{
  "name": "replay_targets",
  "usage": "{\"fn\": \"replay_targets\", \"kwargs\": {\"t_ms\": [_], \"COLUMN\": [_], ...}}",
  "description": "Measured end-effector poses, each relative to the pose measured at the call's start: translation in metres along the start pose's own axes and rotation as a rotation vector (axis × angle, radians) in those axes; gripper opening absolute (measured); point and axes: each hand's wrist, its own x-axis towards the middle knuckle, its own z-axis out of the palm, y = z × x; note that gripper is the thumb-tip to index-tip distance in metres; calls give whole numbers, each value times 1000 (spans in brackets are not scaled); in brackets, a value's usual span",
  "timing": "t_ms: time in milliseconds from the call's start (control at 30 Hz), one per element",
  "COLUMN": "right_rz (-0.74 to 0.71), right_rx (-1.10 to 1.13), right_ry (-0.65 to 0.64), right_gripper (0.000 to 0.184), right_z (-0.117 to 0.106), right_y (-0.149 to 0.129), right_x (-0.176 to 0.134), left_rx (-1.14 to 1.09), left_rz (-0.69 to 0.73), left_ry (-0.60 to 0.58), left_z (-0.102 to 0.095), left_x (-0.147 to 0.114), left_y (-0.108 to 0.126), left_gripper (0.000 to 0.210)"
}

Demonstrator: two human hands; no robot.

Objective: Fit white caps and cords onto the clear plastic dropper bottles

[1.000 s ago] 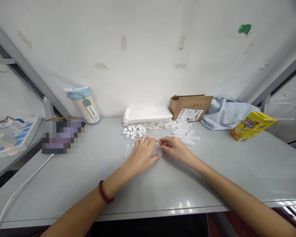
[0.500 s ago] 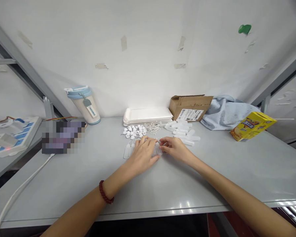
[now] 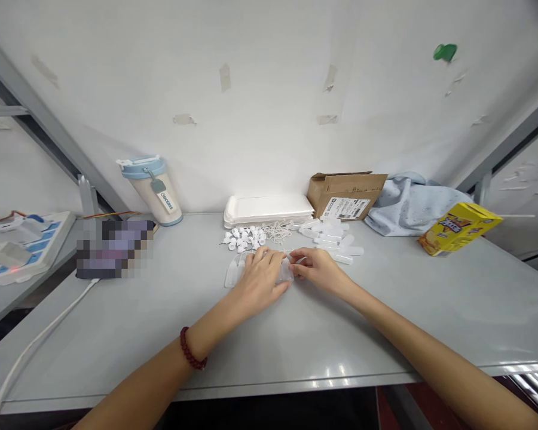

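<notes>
The left hand (image 3: pixel 260 273) is covering clear plastic pieces (image 3: pixel 232 275) on the table's (image 3: pixel 341 337) middle, perhaps for steadying them; the right hand (image 3: pixel 314 266) is curling at their right edge. Whether either is gripping anything, I cannot tell.

Gloss, Clear Plastic and Card

The smooth grey sheet surface (image 3: pixel 318 340) is glossy, with bright reflections near its front edge. Clear, shiny plastic shells (image 3: pixel 231 276) lie near slim, translucent plastic tubes (image 3: pixel 343 259), small white smooth plastic caps (image 3: pixel 238 243) and thin off-white cords (image 3: pixel 275 232). The brown corrugated-looking cardboard box (image 3: pixel 347 185) is matt; the pale blue crumpled cloth (image 3: pixel 403 203) looks soft, the yellow printed card box (image 3: pixel 459 230) slick. Rough tape scraps (image 3: pixel 225 77) mark the smooth white wall (image 3: pixel 269 143).
</notes>
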Motion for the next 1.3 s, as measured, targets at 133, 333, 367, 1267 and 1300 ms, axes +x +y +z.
{"fn": "replay_targets", "kwargs": {"t_ms": [133,333,367,1267,1300], "right_rz": [-16,-13,-15,-299,-291], "right_rx": [3,1,4,-1013,-1018], "right_ry": [1,-1,1,331,324], "right_gripper": [21,21,20,47,48], "right_z": [0,0,0,-63,-63], "right_y": [1,3,3,53,52], "right_x": [0,1,1,40,40], "left_rx": [-5,-11,-11,205,223], "left_rz": [-3,2,1,60,60], "left_ry": [-8,-6,-9,-45,-57], "left_z": [-1,0,-1,-22,-22], "left_x": [0,-1,-1,67,67], "left_y": [0,0,0,-57,-55], "left_gripper": [36,37,36,37,38]}}
